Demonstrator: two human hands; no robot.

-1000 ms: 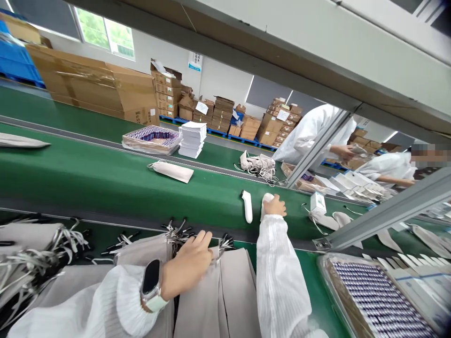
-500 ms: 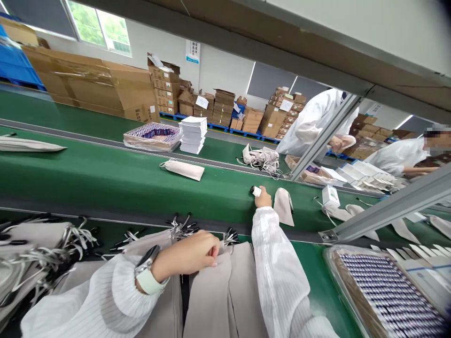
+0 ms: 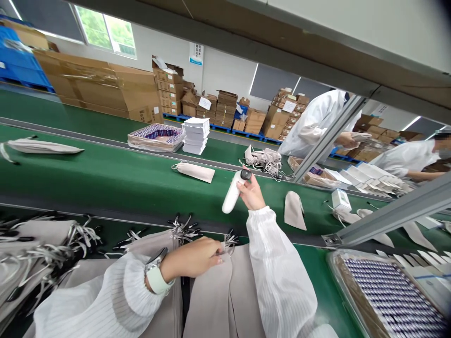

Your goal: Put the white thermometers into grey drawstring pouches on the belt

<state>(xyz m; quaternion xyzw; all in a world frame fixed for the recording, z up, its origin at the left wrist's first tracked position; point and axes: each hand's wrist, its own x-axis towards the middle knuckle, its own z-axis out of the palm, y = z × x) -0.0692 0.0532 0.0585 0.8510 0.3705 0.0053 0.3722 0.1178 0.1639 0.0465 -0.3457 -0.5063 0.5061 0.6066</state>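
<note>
My right hand (image 3: 252,193) grips a slim white handheld device (image 3: 231,195) with a black rounded end, raised over the green conveyor belt (image 3: 141,188). My left hand (image 3: 200,256), with a watch on its wrist, rests at the top of a stack of beige drawstring pouches (image 3: 211,291); its thumb and fingers close on the top edge of one pouch near the cord ends. On the belt, a flat pouch (image 3: 294,210) lies right of my right hand. Another pouch (image 3: 195,171) lies to its left, at the far side.
A tray of batteries (image 3: 391,291) stands at front right, another tray (image 3: 155,145) beyond the belt beside stacked white papers (image 3: 195,136). A slanted metal post (image 3: 394,206) crosses the right side beneath an overhead shelf (image 3: 317,47). Two people in white work across the belt.
My right hand has lifted the white device off the belt and brought it back leftward, turned so its length shows. My left hand's fingers have closed at the pouch top. Pouches on the belt have shifted right.
</note>
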